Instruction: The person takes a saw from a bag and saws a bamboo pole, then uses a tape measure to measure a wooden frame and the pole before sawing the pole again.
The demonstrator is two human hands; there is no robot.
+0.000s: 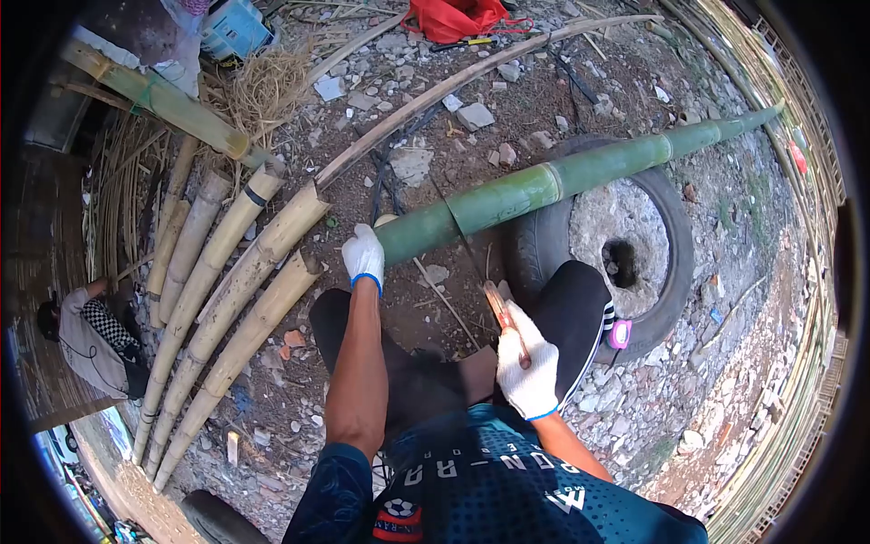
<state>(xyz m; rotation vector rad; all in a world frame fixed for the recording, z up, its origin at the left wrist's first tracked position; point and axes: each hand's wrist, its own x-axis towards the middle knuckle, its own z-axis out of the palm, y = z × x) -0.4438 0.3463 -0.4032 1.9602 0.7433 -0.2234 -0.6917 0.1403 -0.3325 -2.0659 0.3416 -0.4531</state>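
Observation:
A thick green bamboo pole runs from in front of my knees out to the far right, resting across a tyre. At its near cut end, my left hand in a white glove is wrapped round the bamboo. My right hand, also gloved, grips the wooden handle of a handsaw. The thin dark blade crosses the pole a short way right of my left hand, and its tip shows beyond the far side.
A tyre with a concrete core lies under the pole. Several dry bamboo poles lie at left, with a seated person beyond them. A red bag and a blue bucket sit at the back. Rubble covers the ground.

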